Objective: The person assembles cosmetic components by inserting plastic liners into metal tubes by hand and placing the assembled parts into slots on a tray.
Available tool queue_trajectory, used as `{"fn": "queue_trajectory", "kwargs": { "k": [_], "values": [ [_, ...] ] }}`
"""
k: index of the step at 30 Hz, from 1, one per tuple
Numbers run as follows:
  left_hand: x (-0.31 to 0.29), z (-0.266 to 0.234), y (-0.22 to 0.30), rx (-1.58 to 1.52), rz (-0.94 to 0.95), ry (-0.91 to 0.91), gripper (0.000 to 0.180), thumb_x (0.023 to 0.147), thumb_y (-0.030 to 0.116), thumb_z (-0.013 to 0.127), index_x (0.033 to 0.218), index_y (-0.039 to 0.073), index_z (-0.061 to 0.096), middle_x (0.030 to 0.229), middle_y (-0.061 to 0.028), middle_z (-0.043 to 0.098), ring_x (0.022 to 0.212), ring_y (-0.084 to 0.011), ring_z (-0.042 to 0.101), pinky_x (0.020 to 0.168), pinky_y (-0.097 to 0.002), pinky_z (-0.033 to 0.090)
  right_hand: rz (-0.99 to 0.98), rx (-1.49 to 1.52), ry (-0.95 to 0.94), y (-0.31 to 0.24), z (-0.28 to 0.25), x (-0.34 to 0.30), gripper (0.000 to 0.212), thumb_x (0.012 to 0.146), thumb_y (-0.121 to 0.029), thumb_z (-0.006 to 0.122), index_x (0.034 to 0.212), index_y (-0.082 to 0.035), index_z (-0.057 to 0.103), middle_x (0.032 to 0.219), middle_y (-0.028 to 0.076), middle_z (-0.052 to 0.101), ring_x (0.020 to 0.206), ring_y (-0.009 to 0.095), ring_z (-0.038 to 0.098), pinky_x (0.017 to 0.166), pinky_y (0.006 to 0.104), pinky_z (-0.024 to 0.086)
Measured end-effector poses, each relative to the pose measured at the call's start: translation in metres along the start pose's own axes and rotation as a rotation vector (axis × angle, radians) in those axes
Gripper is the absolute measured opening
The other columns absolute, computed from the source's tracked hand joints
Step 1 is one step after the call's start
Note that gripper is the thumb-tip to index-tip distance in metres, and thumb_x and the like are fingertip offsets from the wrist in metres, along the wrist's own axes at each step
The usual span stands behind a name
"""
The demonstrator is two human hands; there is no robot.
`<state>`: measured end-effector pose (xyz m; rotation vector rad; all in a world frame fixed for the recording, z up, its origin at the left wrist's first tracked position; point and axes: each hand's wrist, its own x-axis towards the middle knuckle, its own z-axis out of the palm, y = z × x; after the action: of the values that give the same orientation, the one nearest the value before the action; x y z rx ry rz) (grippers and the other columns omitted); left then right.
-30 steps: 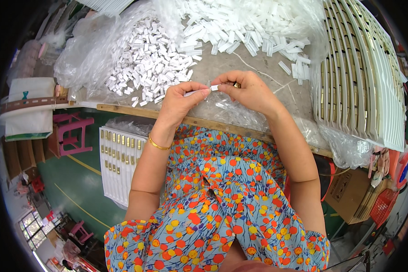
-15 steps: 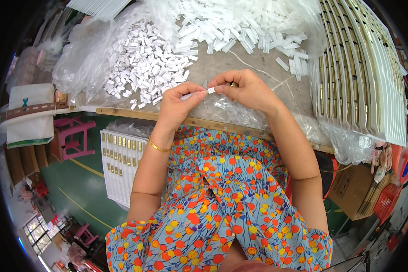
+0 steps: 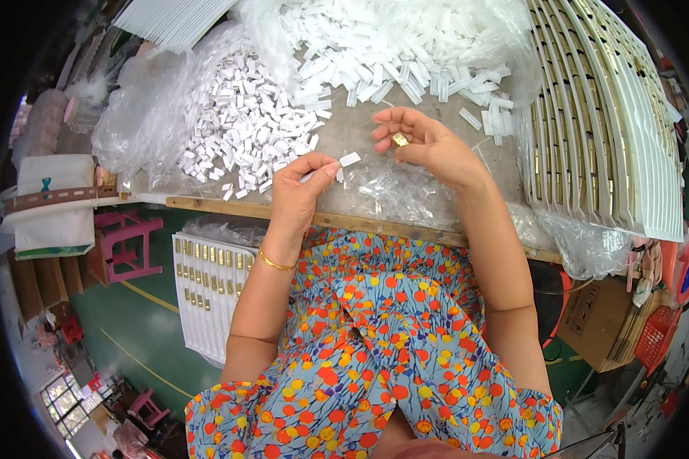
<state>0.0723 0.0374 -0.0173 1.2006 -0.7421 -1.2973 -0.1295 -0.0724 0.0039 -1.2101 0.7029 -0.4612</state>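
Note:
My left hand (image 3: 302, 183) pinches a small white plastic sleeve (image 3: 349, 159) between thumb and fingertips, just above the table's front edge. My right hand (image 3: 425, 144) is apart from it, to the right and slightly farther back, palm turned up. A small gold metal piece (image 3: 400, 139) lies in its curled fingers. A heap of small white pieces (image 3: 241, 122) lies on clear plastic to the left. A larger heap of white sleeves (image 3: 390, 46) fills the back of the table.
White trays holding rows of gold pieces (image 3: 597, 130) are stacked on the right of the table. Another filled tray stack (image 3: 207, 287) stands on the green floor by my left knee, next to a pink stool (image 3: 130, 241). The wooden table edge (image 3: 375, 223) runs before me.
My hands were joined over one white piece; now they have separated. The right hand moved right and turned palm up with the gold piece, the left keeps the white sleeve.

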Motion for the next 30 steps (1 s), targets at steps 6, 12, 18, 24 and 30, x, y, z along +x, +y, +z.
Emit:
{"fn": "queue_trajectory", "kwargs": {
  "k": [6,12,18,24,30],
  "values": [
    [-0.001,0.003,0.001,0.049,0.036,0.037,0.007,0.078,0.002,0.064,0.085,-0.001,0.064,0.078,-0.0005,0.061,0.073,-0.0059,0.052,0.069,-0.0193,0.041,-0.265,0.048,-0.003,0.004,0.021,-0.017,0.048,0.082,0.011,0.048,0.127,-0.002,0.037,0.119,0.012,0.051,0.110,0.018,0.051,0.089,0.0276,0.044],
    [0.000,0.013,0.001,0.120,0.066,0.035,0.006,0.078,0.002,0.064,0.084,-0.001,0.064,0.079,0.0010,0.060,0.074,-0.0049,0.051,0.069,-0.0189,0.040,-0.045,-0.005,0.103,0.006,0.017,-0.021,0.041,0.081,0.007,0.055,0.120,-0.002,0.047,0.105,0.008,0.061,0.093,0.014,0.060,0.071,0.0224,0.049],
    [0.003,0.019,-0.001,0.215,0.192,-0.008,0.006,0.078,0.002,0.063,0.084,-0.001,0.064,0.075,0.0013,0.057,0.069,-0.0048,0.047,0.062,-0.0177,0.036,-0.073,-0.063,0.094,0.011,0.013,-0.020,0.021,0.082,0.000,0.059,0.103,0.000,0.060,0.097,0.005,0.062,0.084,0.010,0.060,0.061,0.0219,0.049],
    [0.004,0.018,0.006,0.387,0.272,-0.075,0.005,0.076,0.001,0.065,0.081,-0.001,0.064,0.077,-0.0026,0.059,0.072,-0.0078,0.053,0.064,-0.0202,0.041,-0.170,-0.236,0.062,0.003,0.011,-0.021,0.020,0.082,0.000,0.059,0.102,-0.001,0.062,0.090,0.002,0.058,0.081,0.009,0.059,0.063,0.0209,0.049],
    [0.004,0.021,0.006,0.521,0.385,-0.140,0.006,0.076,0.000,0.065,0.081,-0.002,0.063,0.076,-0.0036,0.058,0.070,-0.0083,0.052,0.063,-0.0201,0.040,-0.252,-0.036,0.097,0.013,0.012,-0.019,0.023,0.080,0.000,0.061,0.103,0.001,0.061,0.090,0.005,0.062,0.079,0.010,0.060,0.064,0.0203,0.047]
  ]
}}
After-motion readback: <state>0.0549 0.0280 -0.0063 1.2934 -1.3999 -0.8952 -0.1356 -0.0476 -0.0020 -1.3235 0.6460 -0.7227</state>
